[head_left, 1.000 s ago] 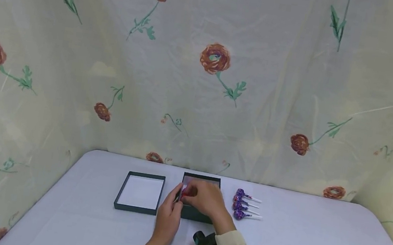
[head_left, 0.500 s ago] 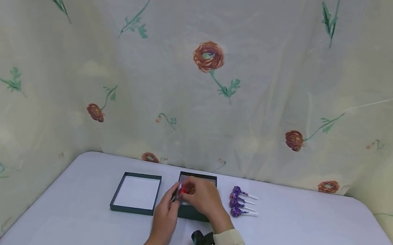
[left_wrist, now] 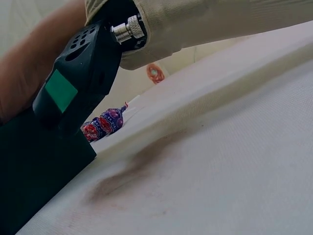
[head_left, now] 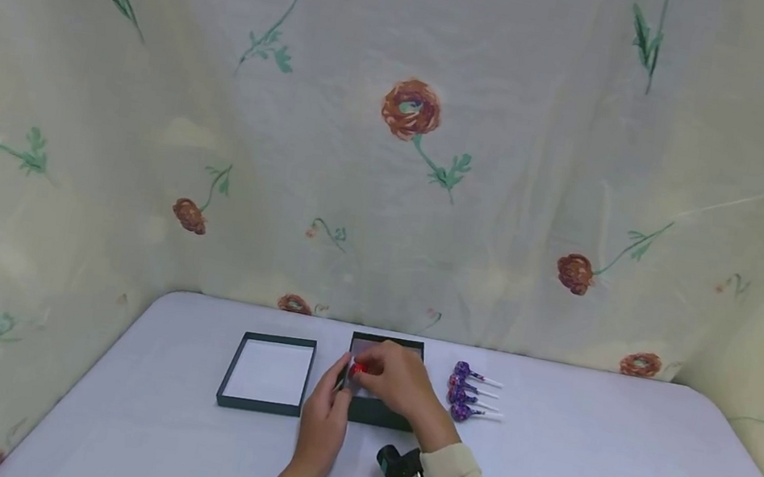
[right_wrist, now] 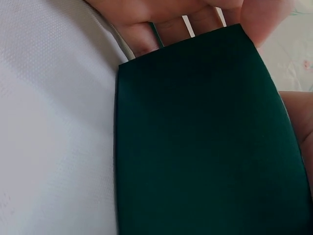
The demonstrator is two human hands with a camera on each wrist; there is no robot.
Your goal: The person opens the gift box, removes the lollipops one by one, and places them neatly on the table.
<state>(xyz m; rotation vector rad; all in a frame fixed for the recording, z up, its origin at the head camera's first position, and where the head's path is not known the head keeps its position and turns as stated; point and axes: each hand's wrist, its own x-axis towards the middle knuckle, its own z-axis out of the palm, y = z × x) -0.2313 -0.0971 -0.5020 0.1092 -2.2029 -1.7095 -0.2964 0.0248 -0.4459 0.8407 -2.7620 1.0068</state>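
Observation:
A dark green box (head_left: 375,412) stands in the middle of the white table, with pale lining visible inside. My left hand (head_left: 325,422) grips its left wall. In the right wrist view the left fingers (right_wrist: 171,29) lie along the box's outer side, and the thumb is at its top corner. Over the box, my right hand (head_left: 399,379) pinches a small red thing (head_left: 358,368), mostly covered by the fingers; its kind cannot be made out. To the right, several lollipops (head_left: 464,394) in purple wrappers lie in a row, white sticks pointing right.
The box's lid (head_left: 259,406), dark-rimmed with a white inside, lies left of the box. A black camera device (head_left: 397,462) hangs under the right wrist, near the table (head_left: 584,471). Behind the table is a flower-patterned curtain (head_left: 509,167).
Slightly more of the red thing shows between the right fingers than a second ago. Both hands stay at the box, and the head view has shifted a little.

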